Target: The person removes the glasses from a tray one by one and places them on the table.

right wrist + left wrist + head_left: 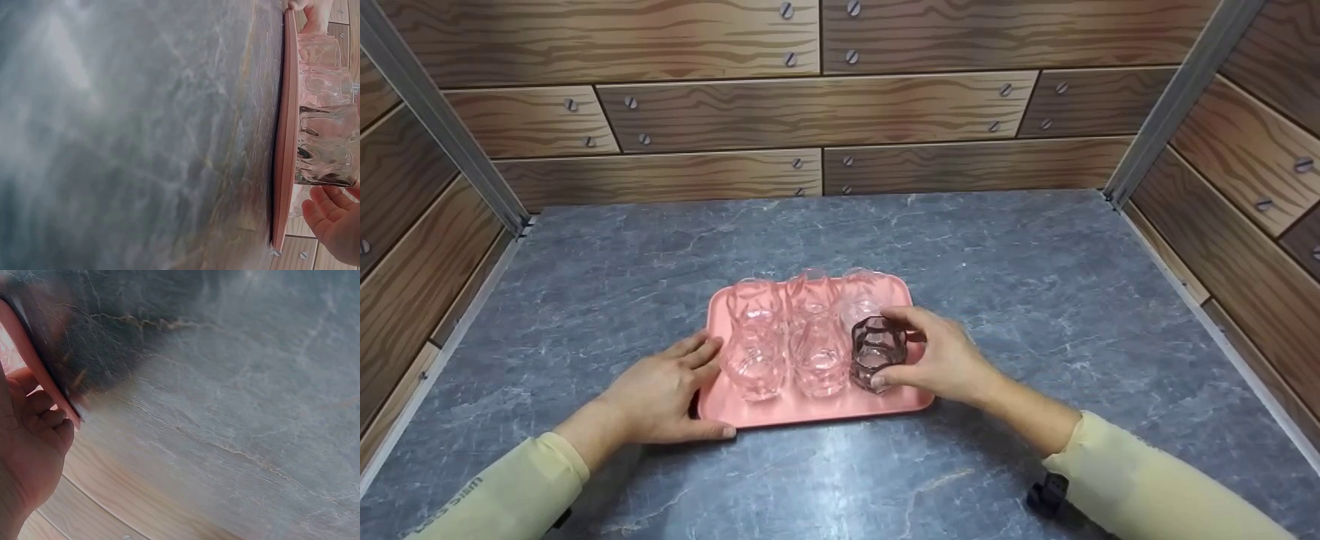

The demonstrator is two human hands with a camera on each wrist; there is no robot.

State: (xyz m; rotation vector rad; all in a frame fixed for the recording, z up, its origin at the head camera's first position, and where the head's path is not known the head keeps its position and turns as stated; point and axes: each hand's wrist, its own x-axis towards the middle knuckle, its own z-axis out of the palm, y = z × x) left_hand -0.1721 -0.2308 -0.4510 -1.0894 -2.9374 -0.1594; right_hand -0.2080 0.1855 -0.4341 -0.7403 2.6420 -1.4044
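A pink tray (pixel 810 410) lies on the table, bearing several clear faceted glasses (pixel 755 364) in two rows. In the tray's front right place stands a dark smoky glass (pixel 876 345). My right hand (pixel 949 360) holds this glass from its right side, thumb at the near side and fingers at the far side. In the right wrist view, the dark glass (pixel 326 146) sits close over the tray surface. My left hand (pixel 656 394) grips the tray's front left corner, its thumb along the front edge and its fingers at the left edge.
The grey marbled table (pixel 1012 262) stretches around the tray on all sides. Wood-print panels (pixel 817 112) wall in the back and both sides, with metal posts (pixel 1177 97) at the corners. Each forearm wears a pale yellow sleeve (pixel 1155 480).
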